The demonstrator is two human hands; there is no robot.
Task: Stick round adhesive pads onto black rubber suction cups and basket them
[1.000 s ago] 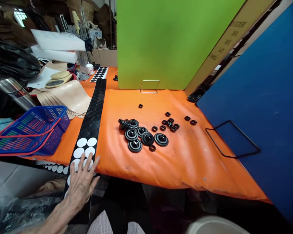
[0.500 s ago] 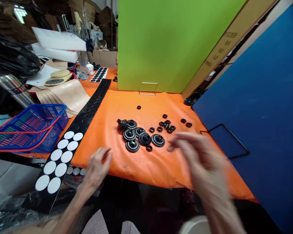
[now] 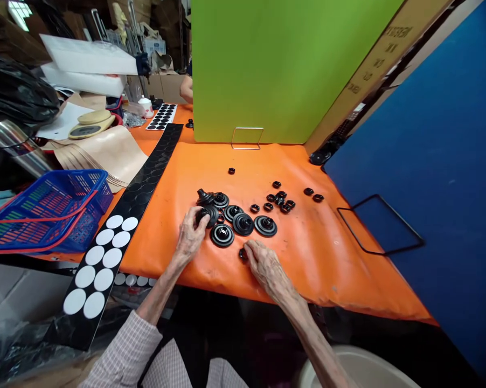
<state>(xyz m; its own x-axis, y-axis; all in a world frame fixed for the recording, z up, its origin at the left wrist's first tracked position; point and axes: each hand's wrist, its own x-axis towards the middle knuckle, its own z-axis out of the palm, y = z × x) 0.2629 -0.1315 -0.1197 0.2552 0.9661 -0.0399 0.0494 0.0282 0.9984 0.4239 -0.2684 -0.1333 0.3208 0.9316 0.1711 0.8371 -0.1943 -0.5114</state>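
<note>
Left hand (image 3: 191,235) is curled over a black stepped rubber grommet (image 3: 213,216), my fingers closed on its top so that much of it is hidden from me. It sits at the near-left edge of the group of grommets (image 3: 243,224) on the orange vinyl sheet (image 3: 327,275). My right hand (image 3: 267,267) lies low on the sheet with its fingertips (image 3: 247,248) touching a small black ring (image 3: 242,254), though I cannot tell whether they actually pinch it. The step in hand, as I judge it, is handling these parts on the sheet; the move this calls for is closing under the grommet's rim and lifting it clear of its neighbours. A bellows-topped part (image 3: 205,196) stands just behind my left hand, and a scatter of small black rings (image 3: 280,198) lies further right. As for containers, the blue mesh basket (image 3: 49,215) with red handles sits left of a long black strip of white discs (image 3: 103,269), and I can make out nothing inside it. Beyond, a black-dotted sheet (image 3: 162,116) lies near a small white jar (image 3: 146,106), and another person's arm (image 3: 186,89) shows behind the green board (image 3: 287,70).
</note>
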